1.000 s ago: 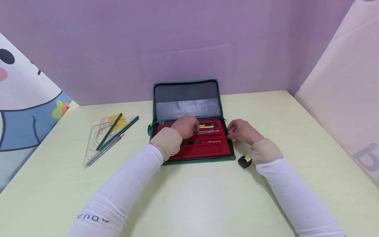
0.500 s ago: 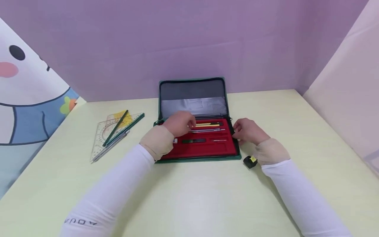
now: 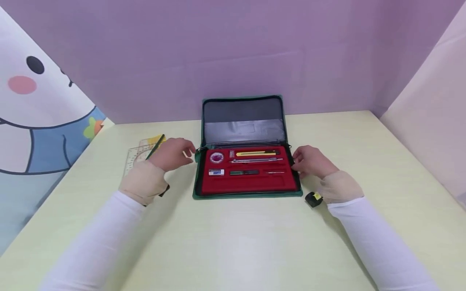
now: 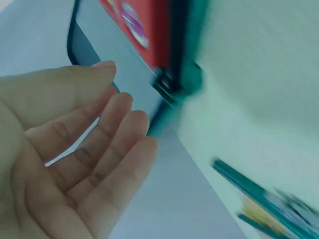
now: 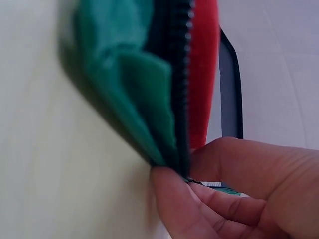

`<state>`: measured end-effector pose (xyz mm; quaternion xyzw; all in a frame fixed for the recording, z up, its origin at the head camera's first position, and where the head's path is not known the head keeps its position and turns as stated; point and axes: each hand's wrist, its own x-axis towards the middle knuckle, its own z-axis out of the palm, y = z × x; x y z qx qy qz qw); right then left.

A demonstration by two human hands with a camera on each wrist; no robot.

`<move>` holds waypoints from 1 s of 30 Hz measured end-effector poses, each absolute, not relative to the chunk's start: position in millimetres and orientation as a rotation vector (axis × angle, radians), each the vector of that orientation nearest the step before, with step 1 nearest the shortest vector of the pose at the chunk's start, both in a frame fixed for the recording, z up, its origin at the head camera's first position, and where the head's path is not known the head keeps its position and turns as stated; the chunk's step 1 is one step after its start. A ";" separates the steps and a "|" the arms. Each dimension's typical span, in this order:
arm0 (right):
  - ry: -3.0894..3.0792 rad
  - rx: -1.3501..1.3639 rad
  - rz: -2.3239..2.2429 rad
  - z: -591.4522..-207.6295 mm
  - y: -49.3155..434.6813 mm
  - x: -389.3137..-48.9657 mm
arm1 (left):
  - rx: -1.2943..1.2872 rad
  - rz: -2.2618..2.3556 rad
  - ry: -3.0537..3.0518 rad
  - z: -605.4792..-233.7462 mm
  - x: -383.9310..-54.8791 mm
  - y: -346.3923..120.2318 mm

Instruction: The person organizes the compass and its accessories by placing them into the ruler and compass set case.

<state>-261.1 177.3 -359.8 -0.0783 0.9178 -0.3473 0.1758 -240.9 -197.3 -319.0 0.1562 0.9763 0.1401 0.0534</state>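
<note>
A green zip case lies unzipped with its lid raised at the back. Its red tray bears a small round dial-like thing, a yellow utility knife, a metal drawing compass, an eraser and a dark green strip. Left of the case, my left hand is in the air with fingers loosely bent and nothing in them, as the left wrist view confirms. My right hand pinches the case's right edge by its fabric side between thumb and fingers.
Clear plastic set squares and a green pencil lie at the left, partly hidden behind my left hand and wrist. A small black block with a yellow label stands on the pale table below my right hand.
My left hand has drawn back from over the tray to the left, uncovering the things in it. The right hand stays at the case's right edge. The whole view has shifted slightly.
</note>
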 end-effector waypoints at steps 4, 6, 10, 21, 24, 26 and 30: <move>2.597 -0.225 -0.975 -358.9 179.2 -261.8 | 0.436 0.403 3.008 -322.4 -233.4 -217.0; 2.592 -0.222 -0.974 -359.9 179.0 -261.9 | 0.388 0.371 3.018 -324.4 -229.3 -225.2; 2.582 -0.222 -0.974 -361.5 177.2 -260.9 | 0.291 0.275 3.013 -327.0 -222.3 -242.0; 2.584 -0.228 -0.971 -360.1 176.3 -259.0 | 0.050 0.122 2.956 -331.2 -210.9 -281.5; 2.590 -0.226 -0.966 -360.3 177.0 -259.7 | 0.024 0.113 2.952 -332.8 -208.1 -286.2; 2.584 -0.229 -0.978 -360.8 177.3 -259.9 | 0.008 0.121 2.949 -333.4 -206.4 -288.8; 2.570 -0.241 -0.997 -361.9 177.3 -259.3 | -0.003 0.147 2.935 -335.3 -202.6 -293.4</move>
